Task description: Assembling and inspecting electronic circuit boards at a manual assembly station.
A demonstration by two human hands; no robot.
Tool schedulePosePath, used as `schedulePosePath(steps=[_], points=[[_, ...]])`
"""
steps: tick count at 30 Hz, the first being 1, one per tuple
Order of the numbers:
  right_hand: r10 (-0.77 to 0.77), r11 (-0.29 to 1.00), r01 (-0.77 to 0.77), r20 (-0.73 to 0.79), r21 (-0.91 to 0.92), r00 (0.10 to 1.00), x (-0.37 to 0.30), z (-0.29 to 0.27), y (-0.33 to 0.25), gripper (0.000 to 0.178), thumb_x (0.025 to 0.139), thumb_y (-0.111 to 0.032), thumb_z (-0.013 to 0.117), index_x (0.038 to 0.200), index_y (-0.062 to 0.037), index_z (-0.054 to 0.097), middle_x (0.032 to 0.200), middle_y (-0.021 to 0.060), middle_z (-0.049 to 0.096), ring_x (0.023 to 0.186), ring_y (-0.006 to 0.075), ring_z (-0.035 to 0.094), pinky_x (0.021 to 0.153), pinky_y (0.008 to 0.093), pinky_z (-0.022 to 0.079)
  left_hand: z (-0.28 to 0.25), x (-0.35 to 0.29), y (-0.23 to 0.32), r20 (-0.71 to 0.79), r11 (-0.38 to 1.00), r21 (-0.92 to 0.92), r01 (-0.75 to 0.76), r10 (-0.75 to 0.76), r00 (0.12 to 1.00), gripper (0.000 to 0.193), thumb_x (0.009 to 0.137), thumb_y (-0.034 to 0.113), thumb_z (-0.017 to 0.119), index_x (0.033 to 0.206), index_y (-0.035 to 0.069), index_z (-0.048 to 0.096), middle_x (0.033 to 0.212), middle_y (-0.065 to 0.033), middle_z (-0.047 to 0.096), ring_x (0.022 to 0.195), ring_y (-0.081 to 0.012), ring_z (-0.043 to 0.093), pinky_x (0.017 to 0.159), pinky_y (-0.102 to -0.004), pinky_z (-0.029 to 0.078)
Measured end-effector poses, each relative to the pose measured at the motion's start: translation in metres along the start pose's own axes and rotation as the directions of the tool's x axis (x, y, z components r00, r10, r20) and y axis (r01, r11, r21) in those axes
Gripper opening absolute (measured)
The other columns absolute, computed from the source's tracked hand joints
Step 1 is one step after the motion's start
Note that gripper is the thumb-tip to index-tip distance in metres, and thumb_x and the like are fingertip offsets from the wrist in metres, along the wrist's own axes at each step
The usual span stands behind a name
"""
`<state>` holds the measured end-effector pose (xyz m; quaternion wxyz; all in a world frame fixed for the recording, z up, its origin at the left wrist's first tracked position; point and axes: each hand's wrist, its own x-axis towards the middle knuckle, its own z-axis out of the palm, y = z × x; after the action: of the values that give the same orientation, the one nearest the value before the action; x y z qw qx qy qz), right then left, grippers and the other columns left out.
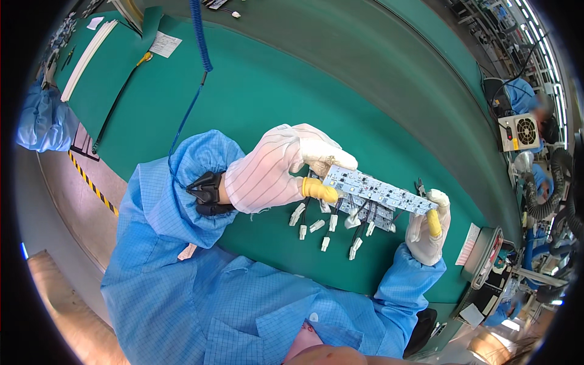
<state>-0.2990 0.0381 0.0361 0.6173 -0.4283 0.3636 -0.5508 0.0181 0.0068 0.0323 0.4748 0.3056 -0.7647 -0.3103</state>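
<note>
A long white circuit board (pixel 380 191) dotted with small components is held up between my two gloved hands. My left hand (pixel 286 170), in a striped white glove with a yellow thumb tip, pinches the board's left end. The right end sits between the fingers and yellow-tipped thumb of my right hand (pixel 430 228). Beneath it, more circuit boards (pixel 383 218) lie on the green mat, partly hidden by the held one. Short dark leads with white connectors (pixel 354 248) spread out toward me from these boards. Round my left wrist is a black strap (pixel 208 193).
A blue coiled cord (pixel 199 36) hangs at the top and runs down to the wrist strap. White strips (pixel 89 59), a black cable (pixel 118 100) and a paper sheet (pixel 165 44) lie far left. A round metal tin (pixel 485 258) stands at right. Co-workers' blue sleeves (pixel 45 118) show at the edges.
</note>
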Motion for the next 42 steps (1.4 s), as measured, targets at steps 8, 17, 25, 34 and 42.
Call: schedulePosePath(steps=[8, 17, 25, 34, 42], points=[[-0.043, 0.997, 0.041, -0.036, -0.058, 0.998, -0.004, 0.001, -0.008, 0.04, 0.086, -0.022, 0.067, 0.114, -0.0006, 0.048, 0.074, 0.0119, 0.061, 0.039, 0.01, 0.051, 0.037, 0.0177, 0.039, 0.0, 0.0, -0.005, 0.031, 0.997, -0.082, 0.009, -0.006, 0.999, 0.048, 0.074, 0.04, 0.072, 0.107, 0.006, 0.064, 0.095, -0.011, 0.065, 0.088, -0.0213, 0.063, 0.071, -0.0299, 0.051], [-0.011, 0.999, 0.01, -0.002, -0.046, 1.0, -0.002, 0.002, -0.006, 0.043, 0.085, -0.023, 0.069, 0.113, 0.0029, 0.049, 0.076, 0.0132, 0.061, 0.043, 0.0117, 0.054, 0.041, 0.0208, 0.044, 0.002, -0.005, -0.012, 0.022, 0.984, -0.145, 0.099, -0.096, 0.995, 0.047, 0.07, 0.034, 0.078, 0.106, 0.006, 0.066, 0.097, -0.0095, 0.065, 0.079, -0.018, 0.061, 0.07, -0.0278, 0.049], [-0.03, 0.999, 0.029, -0.019, -0.037, 0.999, -0.005, 0.001, -0.007, 0.043, 0.084, -0.024, 0.07, 0.112, 0.0013, 0.049, 0.077, 0.0144, 0.06, 0.042, 0.0111, 0.052, 0.036, 0.0188, 0.039, -0.004, -0.006, -0.008, 0.185, 0.894, -0.33, 0.304, -0.254, 0.949, 0.05, 0.076, 0.027, 0.078, 0.111, -0.004, 0.061, 0.11, -0.0143, 0.059, 0.096, -0.0201, 0.059, 0.084, -0.0302, 0.045], [-0.028, 0.998, 0.027, -0.023, -0.061, 0.999, -0.008, 0.0, -0.01, 0.044, 0.083, -0.023, 0.072, 0.112, 0.0011, 0.049, 0.077, 0.0165, 0.062, 0.039, 0.0101, 0.052, 0.035, 0.0182, 0.039, -0.001, -0.006, -0.009, 0.112, 0.913, -0.361, 0.188, -0.158, 0.981, 0.045, 0.075, 0.022, 0.078, 0.109, -0.003, 0.062, 0.098, -0.0142, 0.064, 0.098, -0.0232, 0.057, 0.089, -0.0362, 0.044], [0.061, 0.997, -0.062, -0.027, -0.047, 0.998, -0.005, 0.0, -0.01, 0.048, 0.083, -0.031, 0.071, 0.111, 0.0016, 0.052, 0.08, 0.0093, 0.061, 0.055, 0.0099, 0.056, 0.046, 0.0172, 0.043, -0.004, -0.006, -0.014, 0.133, 0.934, -0.297, 0.199, -0.166, 0.977, 0.052, 0.075, 0.036, 0.077, 0.108, -0.002, 0.062, 0.096, -0.0112, 0.064, 0.096, -0.0216, 0.057, 0.092, -0.0399, 0.042]])
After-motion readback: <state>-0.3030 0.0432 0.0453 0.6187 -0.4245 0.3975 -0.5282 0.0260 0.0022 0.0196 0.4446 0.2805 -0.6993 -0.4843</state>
